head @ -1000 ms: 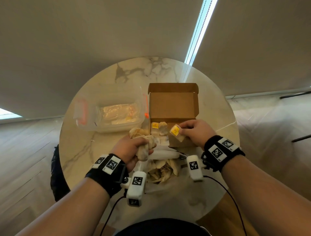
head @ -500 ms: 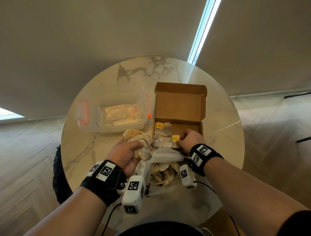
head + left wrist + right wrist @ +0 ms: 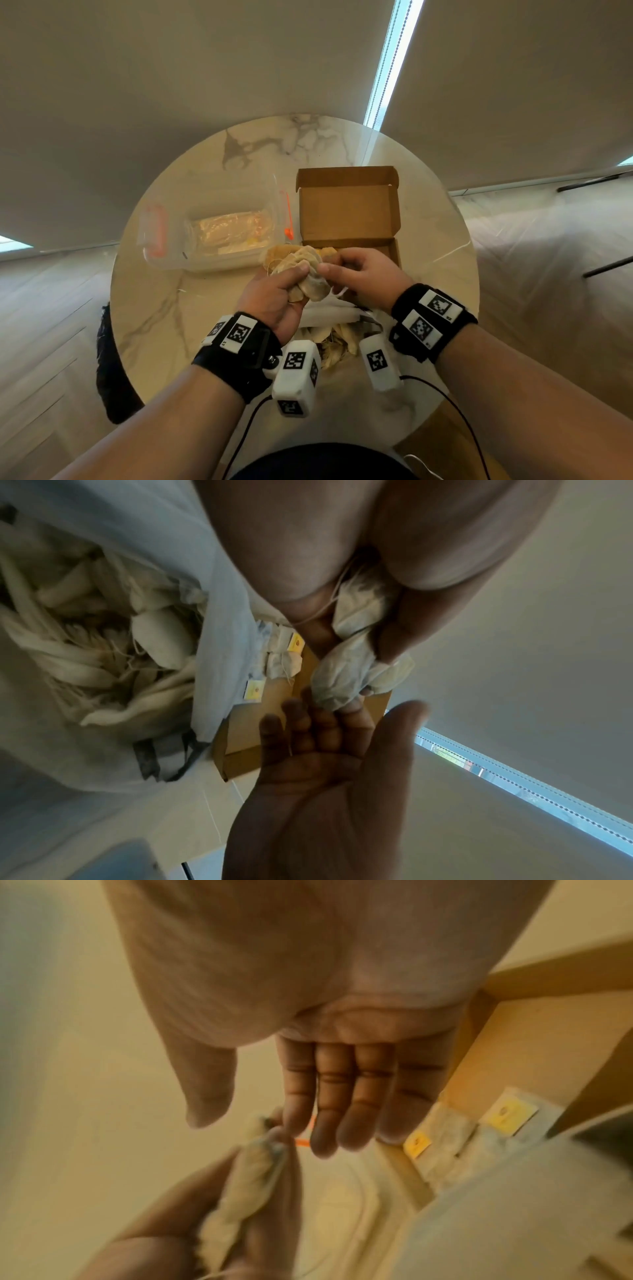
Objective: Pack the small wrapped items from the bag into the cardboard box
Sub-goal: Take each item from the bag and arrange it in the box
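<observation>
- Gripping a crumpled bunch of small wrapped items [image 3: 301, 274], the left hand [image 3: 277, 301] has its fingers and thumb curled tight round them, just above the near edge of the cardboard box [image 3: 346, 212].
- From the left wrist view the bunch [image 3: 346, 674] sticks out past the curled fingers, with a thin string trailing along the palm.
- The right hand [image 3: 363, 270] reaches in from the right — its fingers are nearly straight, and the fingertips [image 3: 291, 1123] touch the end of the bunch; whether they pinch it I cannot tell.
- Both hands sit over the front of the box and hide most of its floor in the head view.
- Several wrapped items with yellow tags [image 3: 274, 656] lie inside the box along its near-left side.
- The box lid stands open at the far side.
- The white bag [image 3: 103, 631] lies open on the table [image 3: 164, 308] just in front of the box — more pale wrapped items fill it.
- Left of the box, close beside it, stands a clear plastic container [image 3: 219, 233] with orange clips.
- A dark object [image 3: 106, 370] shows past the table's left rim.
</observation>
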A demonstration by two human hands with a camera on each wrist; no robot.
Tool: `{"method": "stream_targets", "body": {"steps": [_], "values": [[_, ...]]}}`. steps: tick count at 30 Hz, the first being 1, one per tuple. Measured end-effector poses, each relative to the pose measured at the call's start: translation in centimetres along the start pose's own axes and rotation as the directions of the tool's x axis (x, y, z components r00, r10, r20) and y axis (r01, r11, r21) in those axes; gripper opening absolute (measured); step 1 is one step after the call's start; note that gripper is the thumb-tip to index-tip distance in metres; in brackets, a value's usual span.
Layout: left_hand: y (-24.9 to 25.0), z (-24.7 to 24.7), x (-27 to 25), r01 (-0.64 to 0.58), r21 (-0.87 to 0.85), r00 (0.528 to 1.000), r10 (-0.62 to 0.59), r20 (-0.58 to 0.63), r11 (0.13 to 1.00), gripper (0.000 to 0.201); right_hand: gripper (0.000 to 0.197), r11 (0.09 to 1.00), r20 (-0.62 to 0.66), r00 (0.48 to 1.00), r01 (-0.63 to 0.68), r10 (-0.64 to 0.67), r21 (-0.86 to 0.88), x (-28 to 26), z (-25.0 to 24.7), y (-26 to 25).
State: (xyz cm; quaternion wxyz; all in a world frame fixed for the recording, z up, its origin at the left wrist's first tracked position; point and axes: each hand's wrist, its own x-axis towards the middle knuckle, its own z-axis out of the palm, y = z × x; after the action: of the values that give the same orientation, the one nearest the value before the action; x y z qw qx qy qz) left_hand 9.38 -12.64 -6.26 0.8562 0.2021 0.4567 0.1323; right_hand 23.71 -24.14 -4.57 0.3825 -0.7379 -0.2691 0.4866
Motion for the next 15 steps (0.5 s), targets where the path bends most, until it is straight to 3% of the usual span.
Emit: {"method": "stream_targets", "body": {"steps": [3,9,12,15], "values": [[-0.3,0.8,0.1,-0.012,-0.027,1.0,0.012,0.005,1.0,0.055,0.036,0.996,0.016,0.999,-0.032,0.031,0.079,-0.4,0.3,-0.1],[0.4,0.9,0.1,0.019,-0.116,0.999,-0.024,-0.04,0.993,0.03,0.015,0.946,-0.035,0.998,-0.036,0.05,0.322,-1.1,-0.4,1.6],[0.6,0.4,0.0,0.032,-0.129,0.995,-0.043,-0.09,0.991,0.023,0.011,0.894,-0.112,0.99,-0.028,0.087,0.447,-1.0,-1.2,2.8],[0.6,-0.3,0.2,0.022,-0.129,0.989,-0.04,-0.145,0.991,0.03,0.009,0.899,-0.197,0.962,-0.089,0.19,0.429,0.4,-2.1,4.4]]}}
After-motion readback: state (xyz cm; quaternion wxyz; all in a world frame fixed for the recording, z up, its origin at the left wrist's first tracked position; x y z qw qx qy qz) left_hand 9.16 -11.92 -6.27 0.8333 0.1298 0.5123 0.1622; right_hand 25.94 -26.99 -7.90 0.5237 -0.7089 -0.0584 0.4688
